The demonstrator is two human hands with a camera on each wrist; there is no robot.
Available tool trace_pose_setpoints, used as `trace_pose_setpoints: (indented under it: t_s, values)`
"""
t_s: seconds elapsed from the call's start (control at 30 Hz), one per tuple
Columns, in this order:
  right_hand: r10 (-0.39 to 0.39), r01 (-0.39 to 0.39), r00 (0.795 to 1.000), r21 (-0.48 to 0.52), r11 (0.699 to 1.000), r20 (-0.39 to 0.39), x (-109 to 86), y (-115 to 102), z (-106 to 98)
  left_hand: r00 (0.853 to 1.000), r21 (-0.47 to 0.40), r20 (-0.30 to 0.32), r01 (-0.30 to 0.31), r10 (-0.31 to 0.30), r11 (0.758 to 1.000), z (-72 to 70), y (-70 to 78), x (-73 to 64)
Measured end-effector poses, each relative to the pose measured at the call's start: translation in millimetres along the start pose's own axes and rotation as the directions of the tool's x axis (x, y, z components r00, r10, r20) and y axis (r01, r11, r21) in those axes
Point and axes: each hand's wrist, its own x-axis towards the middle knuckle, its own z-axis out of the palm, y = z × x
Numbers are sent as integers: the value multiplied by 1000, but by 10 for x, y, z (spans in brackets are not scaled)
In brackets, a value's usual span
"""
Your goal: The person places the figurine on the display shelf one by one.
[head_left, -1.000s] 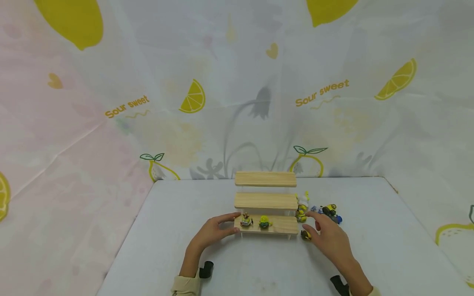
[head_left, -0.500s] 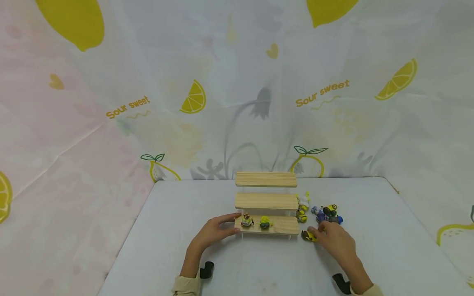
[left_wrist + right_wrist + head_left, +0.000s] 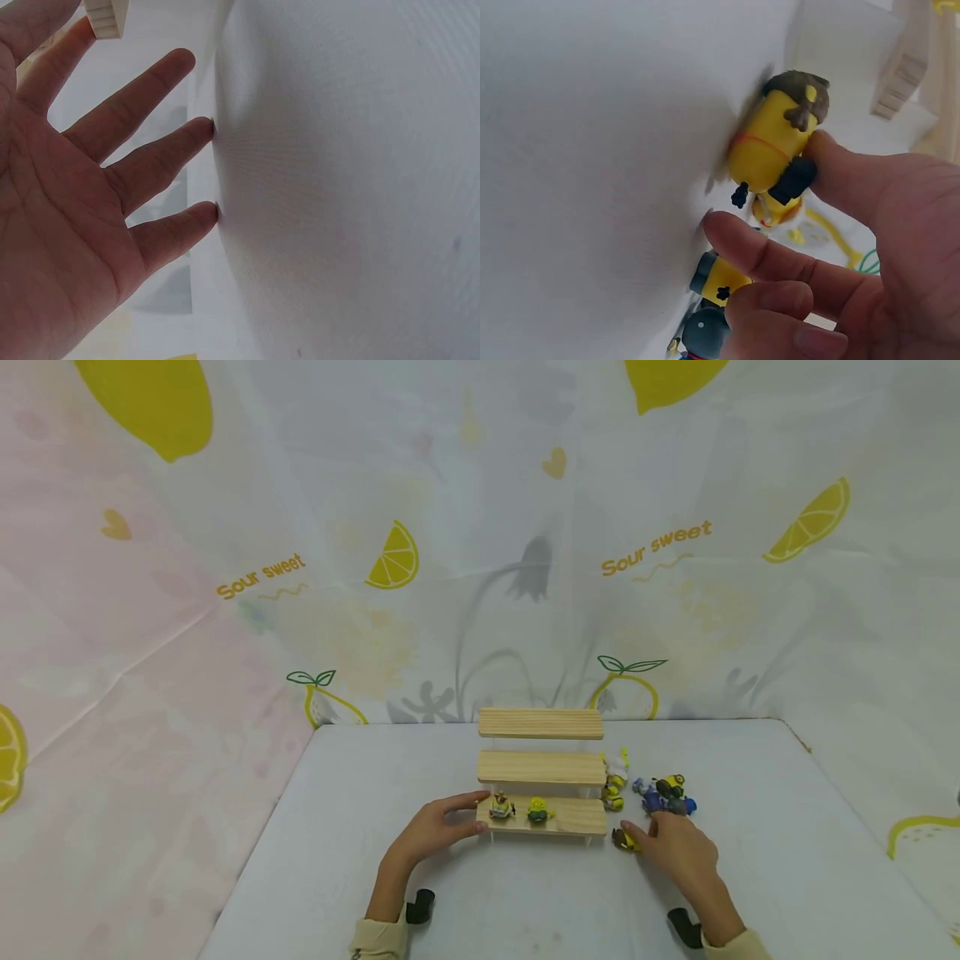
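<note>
A three-tier wooden display shelf [image 3: 540,767] stands on the white table. My left hand [image 3: 438,828] touches the left end of its lowest board with thumb and index finger; the other fingers [image 3: 154,161] spread out straight. On that board stand two small toy figures, one yellow and white [image 3: 501,807], one yellow and green [image 3: 537,811]. My right hand [image 3: 681,850] is right of the shelf, over a yellow minion figure [image 3: 769,142] with a brown top that lies on the table. The right thumb touches the figure's side, while the index fingertip [image 3: 724,229] stays apart from it.
A white-and-yellow figure [image 3: 617,766] and a minion figure [image 3: 612,797] lie against the shelf's right side. Several more figures [image 3: 666,793], yellow, blue and dark, lie in a pile behind my right hand. A lemon-print cloth [image 3: 480,568] hangs behind the table.
My right hand has moved from the figures beside the shelf toward the front right, and its thumb now touches the minion figure there. My left hand stays at the shelf.
</note>
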Motion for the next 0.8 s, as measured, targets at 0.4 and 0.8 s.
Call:
trace_pose_setpoints:
  t_s: [0.4,0.8]
  values:
    - [-74,72,996,40,997,40,-88,72,-20,1000,8,-9,0,0,1000,0,5,1]
    - [-139,138,987,18,990,76,-117,187,-9,1000,23,-7,6,-6,1000,3,-10,8]
